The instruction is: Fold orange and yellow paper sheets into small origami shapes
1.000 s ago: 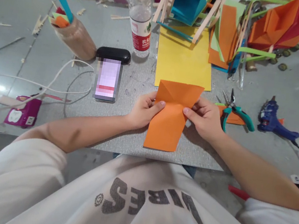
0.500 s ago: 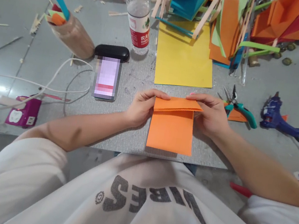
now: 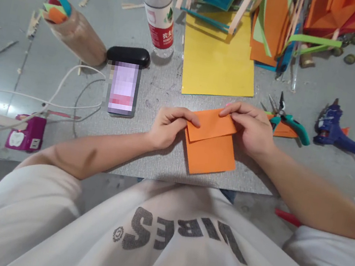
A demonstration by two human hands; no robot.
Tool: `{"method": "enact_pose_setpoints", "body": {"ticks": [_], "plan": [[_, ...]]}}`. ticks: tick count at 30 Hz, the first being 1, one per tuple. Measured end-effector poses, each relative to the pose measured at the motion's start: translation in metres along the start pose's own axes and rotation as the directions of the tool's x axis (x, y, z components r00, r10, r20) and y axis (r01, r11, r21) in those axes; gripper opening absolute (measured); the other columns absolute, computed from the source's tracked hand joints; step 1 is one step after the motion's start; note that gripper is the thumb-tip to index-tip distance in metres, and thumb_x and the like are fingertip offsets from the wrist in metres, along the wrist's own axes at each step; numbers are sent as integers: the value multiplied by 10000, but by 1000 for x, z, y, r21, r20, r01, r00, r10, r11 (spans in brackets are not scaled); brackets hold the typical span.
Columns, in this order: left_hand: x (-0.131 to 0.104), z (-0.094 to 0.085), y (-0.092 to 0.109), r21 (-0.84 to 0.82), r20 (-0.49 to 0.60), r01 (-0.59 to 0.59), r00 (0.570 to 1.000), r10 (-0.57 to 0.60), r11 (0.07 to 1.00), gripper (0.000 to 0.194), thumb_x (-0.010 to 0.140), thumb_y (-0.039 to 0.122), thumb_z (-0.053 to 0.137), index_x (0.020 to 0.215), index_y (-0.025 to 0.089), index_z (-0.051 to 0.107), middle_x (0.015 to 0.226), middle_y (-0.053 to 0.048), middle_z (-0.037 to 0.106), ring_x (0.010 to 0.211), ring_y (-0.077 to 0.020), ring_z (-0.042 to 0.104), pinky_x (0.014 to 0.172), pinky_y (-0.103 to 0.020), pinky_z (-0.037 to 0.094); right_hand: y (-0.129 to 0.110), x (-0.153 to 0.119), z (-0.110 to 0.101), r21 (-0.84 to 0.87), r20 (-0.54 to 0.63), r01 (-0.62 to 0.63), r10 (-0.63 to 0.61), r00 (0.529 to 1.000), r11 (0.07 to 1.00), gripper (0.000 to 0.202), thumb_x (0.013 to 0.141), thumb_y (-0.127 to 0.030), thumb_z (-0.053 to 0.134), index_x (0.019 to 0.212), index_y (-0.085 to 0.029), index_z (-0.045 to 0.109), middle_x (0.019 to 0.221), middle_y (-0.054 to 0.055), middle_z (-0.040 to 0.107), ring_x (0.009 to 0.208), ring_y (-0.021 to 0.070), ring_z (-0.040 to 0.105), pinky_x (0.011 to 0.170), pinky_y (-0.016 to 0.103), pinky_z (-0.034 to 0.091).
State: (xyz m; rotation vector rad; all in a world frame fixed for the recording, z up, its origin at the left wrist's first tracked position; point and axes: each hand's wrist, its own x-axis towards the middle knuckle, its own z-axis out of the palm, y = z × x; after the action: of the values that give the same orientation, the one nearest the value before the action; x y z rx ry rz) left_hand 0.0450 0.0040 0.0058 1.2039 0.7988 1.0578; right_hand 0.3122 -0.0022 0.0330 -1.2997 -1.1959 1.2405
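Observation:
A sheet of orange paper lies over the near part of the grey table, its far part folded over toward me as a flap. My left hand pinches the flap's left corner between thumb and fingers. At the right end of the fold, my right hand grips the paper, with its index finger along the top edge. The paper is tilted a little, its lower edge higher on the right. Beyond it lies a yellow sheet, apart from both hands.
Pliers and a blue glue gun lie to the right. On the left are a phone, a black case, a cup, cables and a purple box. A bottle stands behind.
The orange paper has turned, its lower end swinging right, and the flap now lies flatter and reaches further down. My right hand's fingers have shifted onto the fold. The whole view has shifted slightly.

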Motion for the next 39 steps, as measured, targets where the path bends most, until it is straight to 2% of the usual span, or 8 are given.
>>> {"method": "enact_pose_setpoints", "body": {"ticks": [3,7,11,17,24,28,33,39], "plan": [[0,-7,0,46,89,-53,995,49,998,221,1039,418,822,996,229,929,902,-52,839,725,-165,675,686,-340,541,-2,-2,-3,-95,7,101,-101,995,990,183,1022,-457,908,903,-317,905,993,73,858,999,289,802,887,451,684],[6,-8,-2,169,54,-152,988,145,974,405,1058,619,958,983,236,850,900,-33,818,733,-141,649,685,-310,521,-3,-6,1,-175,28,272,-271,962,946,140,995,-466,1017,1013,-349,942,1110,69,916,1104,310,856,1072,514,738],[9,-4,-5,180,5,-117,993,118,977,435,1005,598,1035,1082,258,776,959,-2,780,653,-93,529,573,-273,396,-1,-7,5,-152,-9,286,-291,957,946,191,954,-473,1055,1038,-353,932,1064,57,898,1001,288,838,949,491,749],[5,0,-2,47,33,29,999,-31,998,615,997,633,1014,1375,319,645,973,33,787,734,-148,729,693,-303,571,-2,-6,5,-141,-54,215,-225,973,966,438,832,-472,1116,1187,-372,879,960,30,820,879,270,749,774,451,675],[6,-4,15,391,8,-89,996,93,916,230,920,390,912,1061,229,828,1008,-47,894,863,-196,766,781,-342,575,-4,-10,3,-124,83,214,-204,975,969,511,852,-378,1088,1308,-385,856,894,-22,720,781,226,667,759,433,644],[5,-2,31,558,145,-70,989,-14,827,206,995,408,856,1059,215,891,977,-48,914,829,-195,757,781,-356,538,-6,-16,4,-106,203,218,-194,960,970,516,895,-305,1034,1371,-391,856,921,-37,733,786,208,677,760,403,642],[3,0,36,579,271,-96,959,-81,810,220,1057,398,775,1051,215,897,915,-28,883,782,-177,701,747,-347,491,-4,-21,9,-126,293,199,-155,943,972,416,896,-298,1018,1289,-338,886,913,-31,773,763,185,680,720,377,633],[-3,4,31,573,246,-76,966,-82,816,208,1057,391,764,999,221,868,869,-15,849,746,-161,669,728,-340,477,-5,-22,13,-145,194,197,-167,967,970,178,963,-466,1060,994,-360,920,958,42,853,860,266,749,857,521,717]]}}
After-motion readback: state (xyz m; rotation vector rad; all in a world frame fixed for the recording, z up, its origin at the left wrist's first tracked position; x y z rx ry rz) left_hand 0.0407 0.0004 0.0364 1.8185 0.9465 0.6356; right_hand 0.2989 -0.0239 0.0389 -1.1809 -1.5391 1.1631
